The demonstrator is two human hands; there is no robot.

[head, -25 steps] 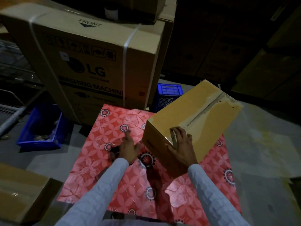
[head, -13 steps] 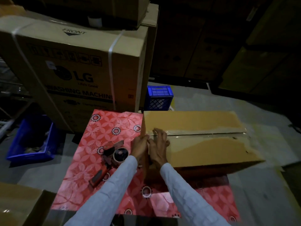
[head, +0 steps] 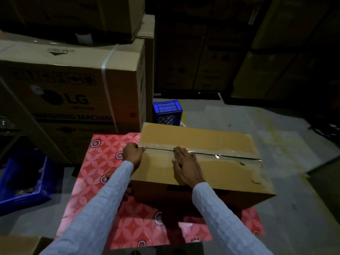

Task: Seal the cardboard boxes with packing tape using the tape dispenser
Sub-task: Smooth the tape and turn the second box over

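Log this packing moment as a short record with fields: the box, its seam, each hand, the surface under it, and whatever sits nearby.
box: cardboard box, top flaps closed
seam: centre seam with clear tape along it, dark gap visible
left hand: at the box's left end, fingers curled at the seam edge
right hand: flat on the box top, fingertips at the seam
surface: red floral mat
nearby: large LG washing machine carton, blue crate
tape dispenser: not visible

The left hand hides its own fingertips at the near-left corner of the cardboard box. The blue bin is cut off by the left edge. Stacked cartons at the rear are too dark to read. The tape dispenser cannot be located.
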